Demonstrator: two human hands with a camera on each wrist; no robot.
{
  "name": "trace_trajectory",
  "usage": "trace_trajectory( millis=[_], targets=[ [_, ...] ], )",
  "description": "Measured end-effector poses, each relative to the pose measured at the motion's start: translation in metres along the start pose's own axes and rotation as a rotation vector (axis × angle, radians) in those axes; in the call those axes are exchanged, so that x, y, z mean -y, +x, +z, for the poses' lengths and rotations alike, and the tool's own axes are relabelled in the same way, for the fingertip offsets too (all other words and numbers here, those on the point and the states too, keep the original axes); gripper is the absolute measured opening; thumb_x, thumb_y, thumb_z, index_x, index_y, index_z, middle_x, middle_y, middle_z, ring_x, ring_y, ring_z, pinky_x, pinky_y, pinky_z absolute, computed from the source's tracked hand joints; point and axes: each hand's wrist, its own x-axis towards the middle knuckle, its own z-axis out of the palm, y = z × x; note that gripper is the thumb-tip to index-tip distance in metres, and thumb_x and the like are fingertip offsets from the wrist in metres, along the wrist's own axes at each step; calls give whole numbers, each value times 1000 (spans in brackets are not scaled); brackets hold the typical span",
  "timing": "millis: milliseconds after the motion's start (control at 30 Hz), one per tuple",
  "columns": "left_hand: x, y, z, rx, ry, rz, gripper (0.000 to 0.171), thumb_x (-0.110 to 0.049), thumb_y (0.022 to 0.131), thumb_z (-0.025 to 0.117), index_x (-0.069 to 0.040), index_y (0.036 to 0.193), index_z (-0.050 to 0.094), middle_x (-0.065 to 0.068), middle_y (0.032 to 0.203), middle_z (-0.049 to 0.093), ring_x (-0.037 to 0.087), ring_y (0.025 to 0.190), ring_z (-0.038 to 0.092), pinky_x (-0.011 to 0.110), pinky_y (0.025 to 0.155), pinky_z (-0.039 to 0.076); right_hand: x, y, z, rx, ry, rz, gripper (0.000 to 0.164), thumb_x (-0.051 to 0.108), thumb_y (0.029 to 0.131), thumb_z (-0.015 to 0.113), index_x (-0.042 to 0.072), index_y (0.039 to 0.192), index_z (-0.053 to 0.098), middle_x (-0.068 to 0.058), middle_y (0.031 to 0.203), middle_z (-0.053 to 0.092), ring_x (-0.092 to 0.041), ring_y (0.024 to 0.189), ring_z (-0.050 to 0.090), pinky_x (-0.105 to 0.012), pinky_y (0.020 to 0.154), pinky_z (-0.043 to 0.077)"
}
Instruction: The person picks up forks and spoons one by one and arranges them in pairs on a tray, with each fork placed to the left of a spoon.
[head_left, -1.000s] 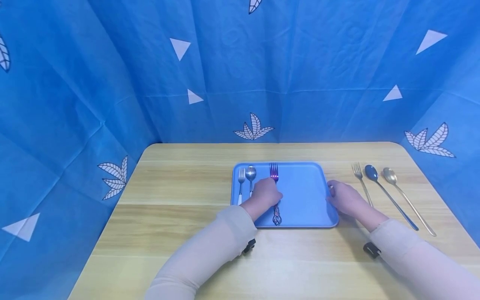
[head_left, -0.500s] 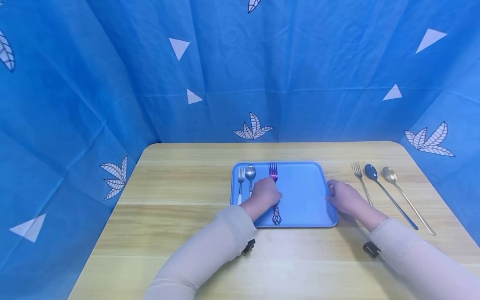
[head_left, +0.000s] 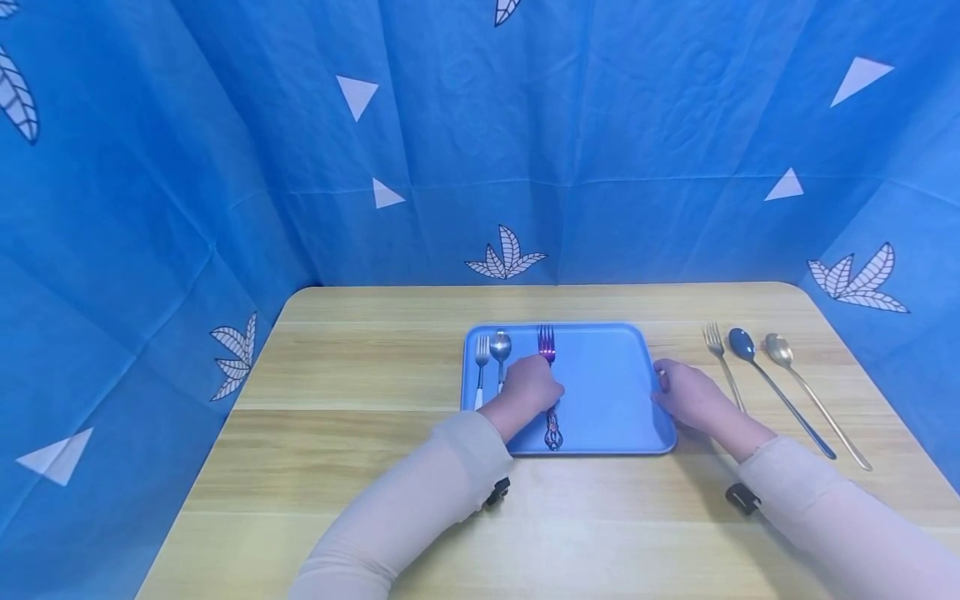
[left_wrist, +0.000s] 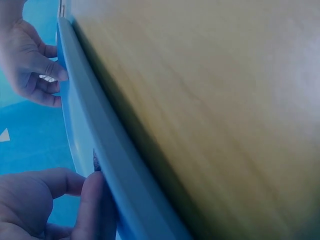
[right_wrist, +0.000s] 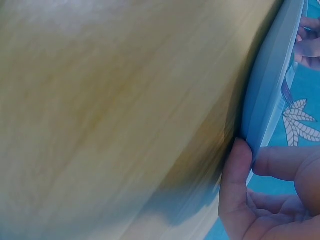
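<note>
A blue rectangular tray [head_left: 603, 392] lies on the table in the head view. My left hand [head_left: 527, 387] is over it and pinches the middle of a fork with purple tines [head_left: 547, 342], whose ornate handle end shows below the fingers. To its left on the tray are a small fork [head_left: 482, 352] with a white handle and a small spoon [head_left: 500, 345]; my left arm partly hides both. My right hand [head_left: 693, 398] grips the tray's right edge. The right wrist view shows its thumb and finger [right_wrist: 236, 175] on either side of the rim.
Right of the tray, on the wooden table [head_left: 360, 367], lie a gold-toned fork [head_left: 722, 350], a dark blue spoon [head_left: 744, 346] and a gold spoon [head_left: 782, 352]. My right hand partly covers the fork's handle. A blue patterned curtain [head_left: 600, 125] surrounds the table's back and sides.
</note>
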Motion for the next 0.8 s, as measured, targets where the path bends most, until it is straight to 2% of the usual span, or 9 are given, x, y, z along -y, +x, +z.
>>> trace_trajectory(
  millis=[467,800],
  targets=[
    [1,0,-2,14,34,-3,34,-21,94,66,-13,63,53,-1,55,47,13,46,47,26,47,37,-1,1,0,6,-7,13,57,6,90,66,-21,132,41,-21,93,63,-33,83,63,-49,75,53],
    [9,-1,-7,-23,96,42,37,-26,95,66,-15,63,50,-2,58,43,12,49,44,26,48,36,-2,2,1,0,-7,12,57,6,90,66,-21,133,41,-20,92,63,-33,83,63,-48,75,53]
  ],
)
